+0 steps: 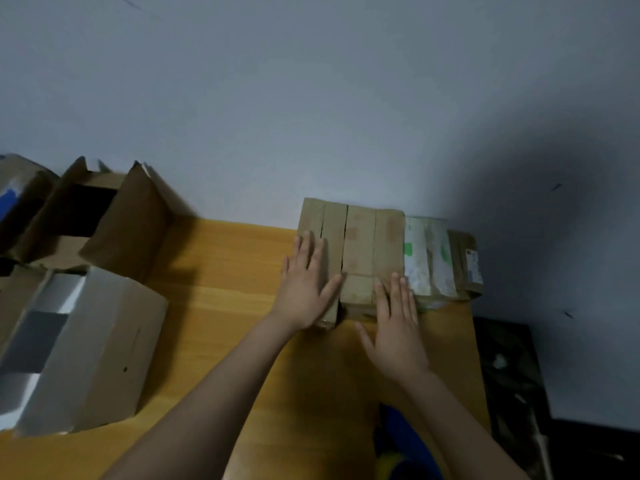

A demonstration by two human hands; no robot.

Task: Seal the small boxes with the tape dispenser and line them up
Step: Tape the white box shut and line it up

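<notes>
Several small boxes stand side by side against the wall at the far right of the wooden table. The leftmost brown box has my left hand lying flat on its top, fingers spread. Beside it, a second brown box has the fingertips of my right hand resting on its near edge, palm flat. To their right sit a white box with green marks and a small brown box with a label. No tape dispenser is visible.
A large cardboard box with silver tape stands at the near left. Behind it an open carton has its flaps raised. A dark object sits off the table's right edge. Something blue lies at the near edge.
</notes>
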